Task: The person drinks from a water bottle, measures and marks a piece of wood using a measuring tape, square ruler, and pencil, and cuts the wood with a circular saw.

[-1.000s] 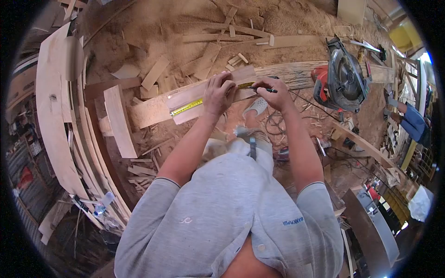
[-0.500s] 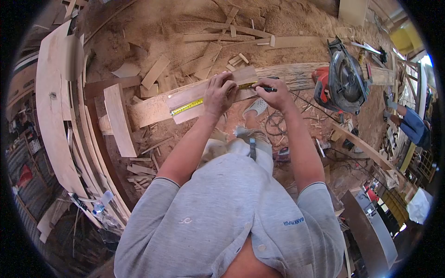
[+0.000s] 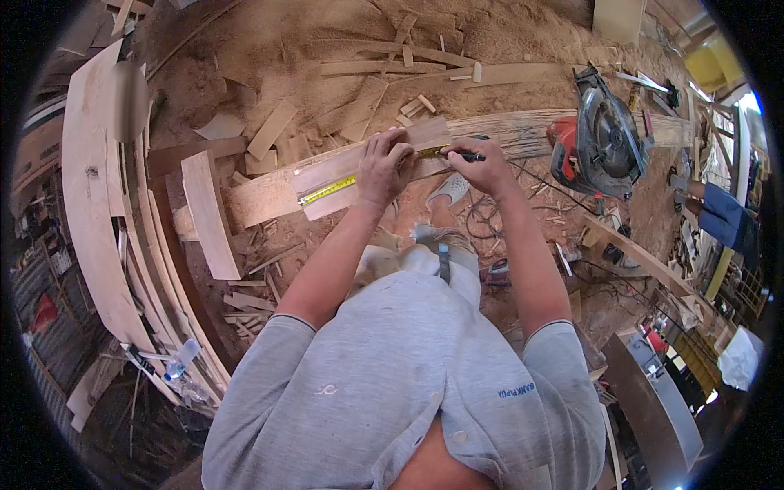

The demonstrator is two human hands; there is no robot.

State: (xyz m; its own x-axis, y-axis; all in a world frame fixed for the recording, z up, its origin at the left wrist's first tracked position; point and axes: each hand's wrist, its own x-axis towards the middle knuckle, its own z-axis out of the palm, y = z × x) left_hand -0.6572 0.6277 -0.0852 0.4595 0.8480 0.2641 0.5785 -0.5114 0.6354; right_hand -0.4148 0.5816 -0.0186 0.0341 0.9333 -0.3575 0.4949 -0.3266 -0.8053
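A short, pale wooden board (image 3: 318,210) lies across a long rough beam. Along it stretches a yellow tape measure (image 3: 329,191), showing on both sides of my left hand (image 3: 384,170). That hand is closed over the tape with curled fingers, pressing it down on the board; part of the tape is hidden beneath. My right hand (image 3: 483,169) grips a dark pen (image 3: 468,156), its tip near the tape and the board's right part.
The beam (image 3: 261,198) carries a red and black circular saw (image 3: 604,139) on the right and a wood block (image 3: 211,214) on the left. Long planks (image 3: 102,196) stand at far left. Offcuts (image 3: 273,126), sawdust and cables litter the ground. Another person's legs (image 3: 719,214) show at right.
Both hands keep nearly the same place on the board, with the pen still by the tape. The view has shifted very slightly. The other person's legs at right have moved a little.
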